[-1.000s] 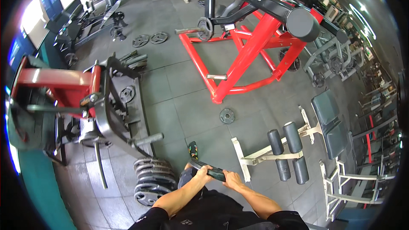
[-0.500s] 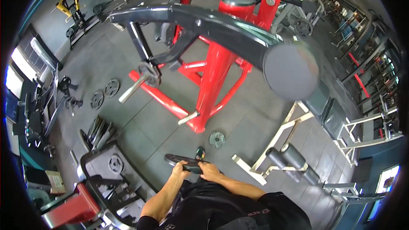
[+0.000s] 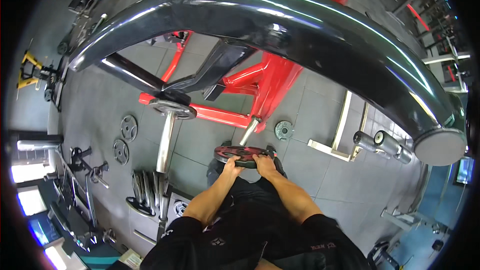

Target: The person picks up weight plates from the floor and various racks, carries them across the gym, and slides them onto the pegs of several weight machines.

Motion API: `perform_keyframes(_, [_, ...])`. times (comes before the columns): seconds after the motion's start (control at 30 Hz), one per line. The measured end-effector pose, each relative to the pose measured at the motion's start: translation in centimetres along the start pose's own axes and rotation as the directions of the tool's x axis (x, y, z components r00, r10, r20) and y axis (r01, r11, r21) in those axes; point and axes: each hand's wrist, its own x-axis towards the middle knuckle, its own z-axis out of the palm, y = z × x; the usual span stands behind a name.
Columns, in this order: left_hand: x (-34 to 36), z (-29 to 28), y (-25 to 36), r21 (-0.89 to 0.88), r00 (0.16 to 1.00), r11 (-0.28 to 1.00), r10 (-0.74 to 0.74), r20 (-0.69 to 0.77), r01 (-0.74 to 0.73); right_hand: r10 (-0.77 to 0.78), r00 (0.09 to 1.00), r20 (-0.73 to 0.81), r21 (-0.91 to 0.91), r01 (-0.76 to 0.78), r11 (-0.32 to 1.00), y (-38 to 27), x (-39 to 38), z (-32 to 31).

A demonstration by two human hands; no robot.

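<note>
A dark weight plate [image 3: 242,153] with reddish patches on its upper face is held in front of my body, lying nearly flat. My left hand [image 3: 232,165] grips its near rim on the left, and my right hand [image 3: 264,163] grips it on the right. Just beyond the plate, a short metal peg [image 3: 250,131] sticks out from the machine's red frame [image 3: 272,90]. The peg's near end is close to the far rim; I cannot tell whether they touch. Farther left, a long bare metal sleeve [image 3: 165,145] carries another weight plate [image 3: 181,111] at its far end.
The machine's thick black arm [image 3: 300,27] curves across above my hands. Several plates stand in a rack [image 3: 143,192] at the left. Plates lie on the floor [image 3: 129,128], one a small grey plate [image 3: 284,130] right of the peg. A bench frame with rollers [image 3: 387,142] stands right.
I have moved closer to the red machine, and its black arm now fills more of the view. The plate in my hands has come up near the short peg.
</note>
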Motion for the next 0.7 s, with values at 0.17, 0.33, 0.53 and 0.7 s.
perform_keyframes(0.17, [6.0,-1.6,5.4,0.118,0.987,0.981,-0.147,-0.065,0.154,0.268,0.962,0.048,0.083,-0.271,0.959,-3.0,2.6,2.5])
perform_keyframes(0.33, [8.6,-0.7,7.1,0.269,0.977,0.941,-0.185,-0.103,0.207,0.360,0.933,-0.024,0.122,-0.355,0.927,-3.0,4.3,6.5])
perform_keyframes(0.53, [12.2,-1.1,9.2,0.295,0.957,0.911,-0.257,-0.137,0.287,0.413,0.911,-0.007,0.118,-0.409,0.905,-2.8,6.7,7.9])
perform_keyframes(0.7, [14.8,-1.9,9.2,0.357,0.973,0.905,-0.211,-0.099,0.232,0.406,0.914,-0.014,0.090,-0.403,0.911,-1.3,8.2,8.4])
